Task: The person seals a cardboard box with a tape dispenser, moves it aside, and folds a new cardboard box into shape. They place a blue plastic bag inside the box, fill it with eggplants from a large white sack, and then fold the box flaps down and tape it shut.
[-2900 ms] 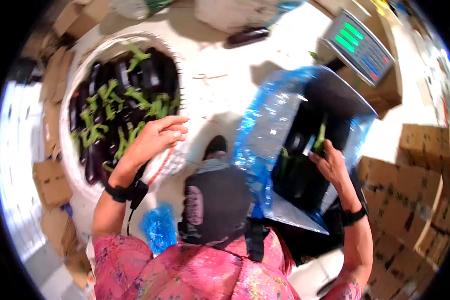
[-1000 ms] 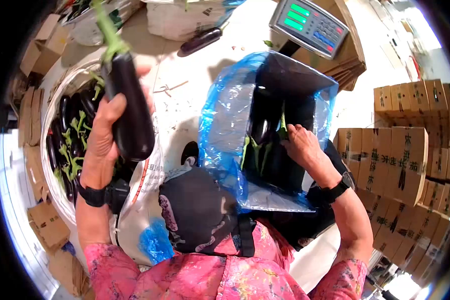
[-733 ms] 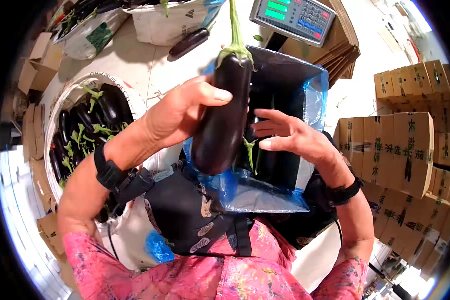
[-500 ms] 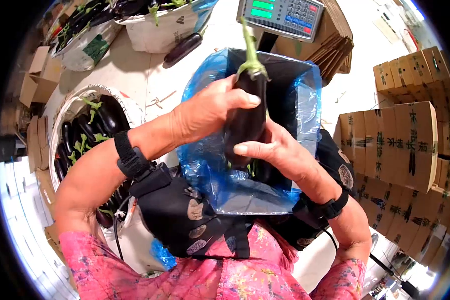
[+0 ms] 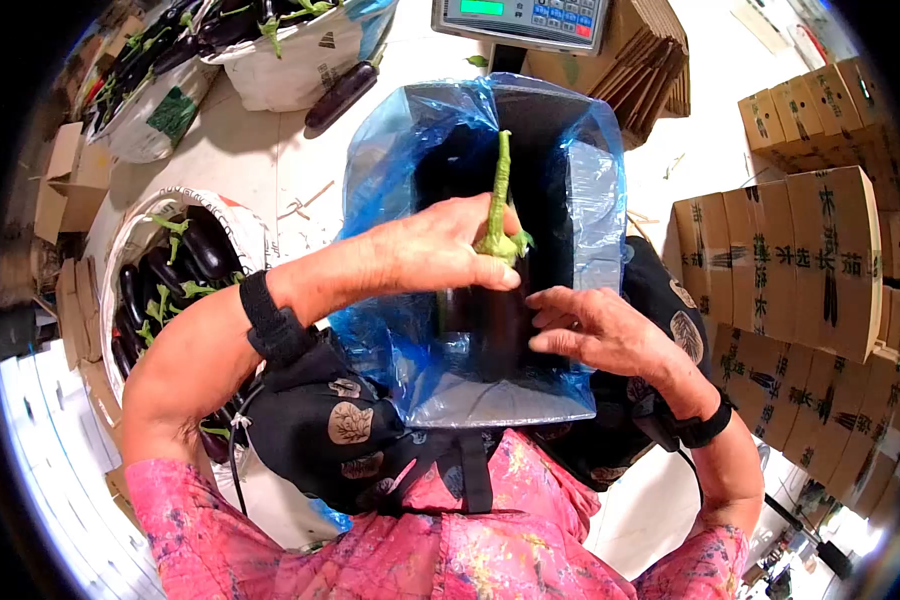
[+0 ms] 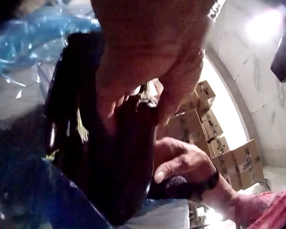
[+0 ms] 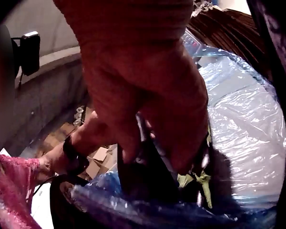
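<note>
Item: my pink floral sleeves (image 5: 210, 525), nearest.
Item: my left hand (image 5: 445, 250), thumb and fingers clamped round the top of one dark eggplant (image 5: 500, 320), its green stem pointing up and away.
Item: that eggplant, held within the open box (image 5: 545, 105) lined with blue plastic film (image 5: 380, 150).
Item: my right hand (image 5: 600, 330), fingers loosely bent, thumb apart from them, at the eggplant's right side; whether they touch it I cannot tell.
Item: more eggplants, dim, in the box.
Item: white woven basket (image 5: 120, 250) of eggplants, to the left.
Item: stacked brown cartons (image 5: 780, 260), right.
Item: single eggplant (image 5: 340, 97) lying on the floor.
Item: scale display (image 5: 520, 20), lit green, beyond the box.
Item: two filled white bags (image 5: 290, 75) (image 5: 140, 135), far left.
</note>
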### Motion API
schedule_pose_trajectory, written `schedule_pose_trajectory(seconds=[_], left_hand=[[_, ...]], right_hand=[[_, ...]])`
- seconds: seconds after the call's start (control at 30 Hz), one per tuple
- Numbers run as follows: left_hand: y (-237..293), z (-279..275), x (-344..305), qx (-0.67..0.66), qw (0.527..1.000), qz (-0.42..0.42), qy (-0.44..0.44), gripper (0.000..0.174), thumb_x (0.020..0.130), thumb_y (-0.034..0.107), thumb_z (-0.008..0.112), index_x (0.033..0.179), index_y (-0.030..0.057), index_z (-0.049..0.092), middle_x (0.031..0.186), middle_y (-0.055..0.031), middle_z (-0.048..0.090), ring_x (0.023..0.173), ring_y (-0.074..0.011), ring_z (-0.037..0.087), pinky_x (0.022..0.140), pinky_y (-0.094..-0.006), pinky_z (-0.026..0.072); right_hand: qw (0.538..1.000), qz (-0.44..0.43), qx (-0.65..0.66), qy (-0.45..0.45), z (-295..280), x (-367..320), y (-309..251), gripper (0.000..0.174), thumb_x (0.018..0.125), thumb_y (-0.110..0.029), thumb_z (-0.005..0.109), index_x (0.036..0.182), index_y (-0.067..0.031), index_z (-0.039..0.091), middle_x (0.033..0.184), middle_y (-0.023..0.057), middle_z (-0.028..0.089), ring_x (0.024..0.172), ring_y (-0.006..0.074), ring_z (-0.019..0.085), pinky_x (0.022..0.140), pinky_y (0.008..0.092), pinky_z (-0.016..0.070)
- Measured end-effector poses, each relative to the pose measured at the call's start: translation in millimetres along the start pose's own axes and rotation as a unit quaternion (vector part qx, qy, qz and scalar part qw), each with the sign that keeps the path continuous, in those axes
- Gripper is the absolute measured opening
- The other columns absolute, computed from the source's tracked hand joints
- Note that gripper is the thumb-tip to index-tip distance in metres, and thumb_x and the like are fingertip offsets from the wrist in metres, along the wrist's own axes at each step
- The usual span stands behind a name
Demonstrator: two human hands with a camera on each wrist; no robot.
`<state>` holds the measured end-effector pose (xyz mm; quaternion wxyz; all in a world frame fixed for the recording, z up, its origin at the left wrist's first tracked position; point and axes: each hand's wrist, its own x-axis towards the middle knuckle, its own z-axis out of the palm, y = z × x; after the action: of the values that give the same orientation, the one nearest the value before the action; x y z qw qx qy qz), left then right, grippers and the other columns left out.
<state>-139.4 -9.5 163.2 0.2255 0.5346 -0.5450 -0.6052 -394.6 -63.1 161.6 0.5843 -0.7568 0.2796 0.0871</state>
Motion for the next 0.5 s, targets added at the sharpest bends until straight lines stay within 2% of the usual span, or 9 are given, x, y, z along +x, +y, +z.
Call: schedule_pose_trajectory(seconds=[0.17, 0.2, 0.27, 0.3, 0.37, 0.4, 0.43, 0.47, 0.5], left_hand=[[-39, 4, 21, 0.041, 0.996, -0.077, 0.000, 0.046, 0.078, 0.027, 0.075, 0.114, 0.0059, 0.055, 0.098, -0.0058, 0.057, 0.094, -0.0179, 0.054, 0.082, -0.0319, 0.0457], [-45, 8, 23, -0.043, 0.995, -0.086, -0.019, 0.041, 0.078, 0.027, 0.074, 0.109, 0.0074, 0.055, 0.096, -0.0058, 0.057, 0.093, -0.0172, 0.055, 0.076, -0.0317, 0.0464], [-88, 20, 44, -0.053, 0.992, -0.114, 0.003, 0.046, 0.078, 0.029, 0.075, 0.111, 0.0041, 0.055, 0.095, -0.0079, 0.059, 0.088, -0.0183, 0.057, 0.073, -0.0323, 0.0480], [-97, 23, 54, -0.044, 0.990, -0.134, 0.021, 0.050, 0.077, 0.031, 0.075, 0.113, 0.0021, 0.055, 0.097, -0.0109, 0.061, 0.090, -0.0207, 0.060, 0.075, -0.0342, 0.0495], [-87, 30, 70, 0.107, 0.963, -0.238, 0.067, 0.059, 0.076, 0.037, 0.075, 0.117, -0.0023, 0.056, 0.111, -0.0210, 0.064, 0.101, -0.0296, 0.065, 0.083, -0.0400, 0.0525], [-96, 39, 82, 0.166, 0.956, -0.225, 0.087, 0.063, 0.076, 0.039, 0.075, 0.119, -0.0031, 0.057, 0.116, -0.0249, 0.063, 0.107, -0.0329, 0.064, 0.088, -0.0416, 0.0522], [-105, 47, 91, 0.224, 0.944, -0.218, 0.110, 0.067, 0.075, 0.042, 0.074, 0.121, -0.0040, 0.057, 0.121, -0.0287, 0.061, 0.113, -0.0362, 0.063, 0.093, -0.0432, 0.0519], [-94, 55, 89, 0.220, 0.945, -0.212, 0.121, 0.073, 0.072, 0.045, 0.076, 0.123, -0.0040, 0.058, 0.121, -0.0280, 0.061, 0.113, -0.0373, 0.063, 0.095, -0.0425, 0.0522], [-100, 66, 98, 0.340, 0.917, -0.185, 0.100, 0.078, 0.073, 0.045, 0.077, 0.125, -0.0088, 0.055, 0.116, -0.0249, 0.066, 0.105, -0.0388, 0.067, 0.089, -0.0439, 0.0555]], right_hand=[[0.996, 0.051, -0.055, 0.049, -6, 1, -16, 0.036, 0.089, -0.021, 0.071, 0.114, 0.0026, 0.062, 0.087, 0.0233, 0.070, 0.087, 0.0378, 0.070, 0.076, 0.0424, 0.0549], [0.996, 0.041, -0.074, 0.043, -7, 2, -16, 0.038, 0.090, -0.020, 0.071, 0.117, 0.0034, 0.061, 0.092, 0.0228, 0.070, 0.089, 0.0350, 0.071, 0.078, 0.0405, 0.0553], [0.993, 0.017, -0.113, 0.030, -6, 5, -18, 0.042, 0.091, -0.018, 0.071, 0.124, 0.0049, 0.058, 0.101, 0.0216, 0.071, 0.095, 0.0294, 0.071, 0.080, 0.0366, 0.0561], [0.984, -0.052, -0.165, 0.046, -1, 8, -10, 0.041, 0.088, -0.015, 0.072, 0.122, 0.0041, 0.058, 0.101, 0.0233, 0.068, 0.095, 0.0351, 0.069, 0.080, 0.0402, 0.0556], [0.962, -0.099, -0.240, 0.079, 10, 17, -8, 0.033, 0.083, -0.016, 0.072, 0.109, 0.0010, 0.060, 0.093, 0.0240, 0.065, 0.088, 0.0435, 0.065, 0.075, 0.0518, 0.0525], [0.954, -0.090, -0.280, 0.056, 14, 22, -13, 0.033, 0.082, -0.015, 0.072, 0.107, -0.0007, 0.058, 0.095, 0.0207, 0.064, 0.091, 0.0432, 0.063, 0.078, 0.0506, 0.0527], [0.944, -0.096, -0.316, 0.030, 18, 29, -13, 0.043, 0.081, -0.013, 0.073, 0.119, 0.0004, 0.059, 0.103, 0.0183, 0.064, 0.097, 0.0401, 0.062, 0.084, 0.0467, 0.0518], [0.933, -0.102, -0.344, 0.017, 23, 37, -12, 0.036, 0.080, -0.013, 0.072, 0.112, -0.0026, 0.059, 0.102, 0.0175, 0.064, 0.097, 0.0390, 0.061, 0.083, 0.0470, 0.0520], [0.920, -0.118, -0.373, 0.002, 28, 46, -12, 0.030, 0.079, -0.014, 0.071, 0.106, -0.0055, 0.060, 0.101, 0.0167, 0.063, 0.097, 0.0379, 0.060, 0.082, 0.0472, 0.0523]])
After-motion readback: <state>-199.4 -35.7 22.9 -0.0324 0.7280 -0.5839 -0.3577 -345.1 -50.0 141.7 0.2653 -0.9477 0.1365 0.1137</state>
